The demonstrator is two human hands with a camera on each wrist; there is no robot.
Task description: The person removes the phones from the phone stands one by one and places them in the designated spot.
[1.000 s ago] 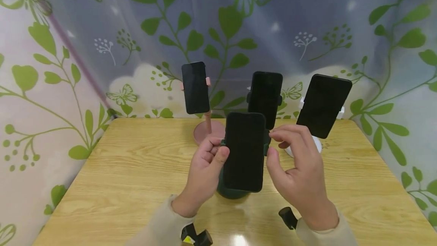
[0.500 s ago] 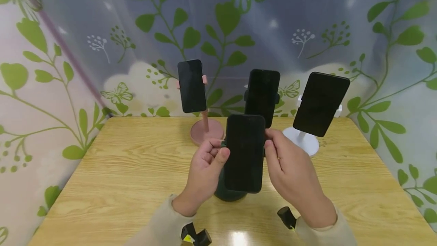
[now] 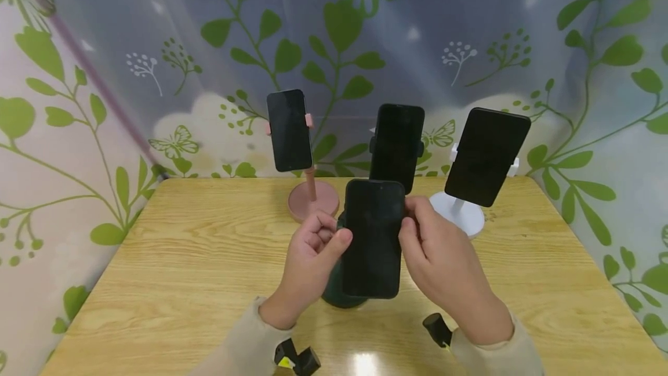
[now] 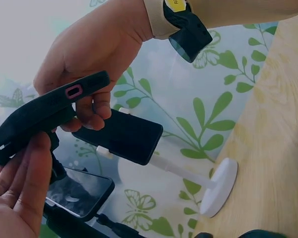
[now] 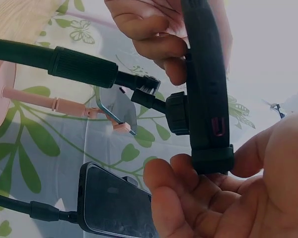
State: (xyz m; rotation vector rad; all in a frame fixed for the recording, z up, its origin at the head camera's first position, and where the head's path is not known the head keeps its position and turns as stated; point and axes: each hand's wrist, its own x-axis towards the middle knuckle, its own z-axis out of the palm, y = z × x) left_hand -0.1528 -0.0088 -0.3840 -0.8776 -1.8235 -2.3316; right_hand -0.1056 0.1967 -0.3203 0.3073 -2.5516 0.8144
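A black smartphone (image 3: 373, 239) sits upright in the clamp (image 5: 213, 159) of a dark green phone stand, whose round base (image 3: 341, 296) shows partly behind it. My left hand (image 3: 305, 263) holds the left side, thumb at the phone's front edge and fingers curled behind by the clamp. On the opposite side, my right hand (image 3: 451, 266) pinches the clamp's end and the phone's edge between thumb and fingers. The stand's ribbed stem (image 5: 84, 67) and ball joint (image 5: 176, 113) lead to the back of the clamp in the right wrist view. A pink-rimmed charging port (image 4: 74, 91) faces the left wrist camera.
Behind the hands stand three more phones in holders: one on a pink stand (image 3: 313, 202), a middle phone (image 3: 398, 147) in a dark clamp, and one on a white stand (image 3: 459, 213). A leaf-patterned curtain (image 3: 323, 45) hangs behind the wooden table (image 3: 209, 260).
My right hand's fingers, spread apart by the clamp a second ago, have come together on the phone's right side. My left hand keeps its hold. The head view has shifted slightly.
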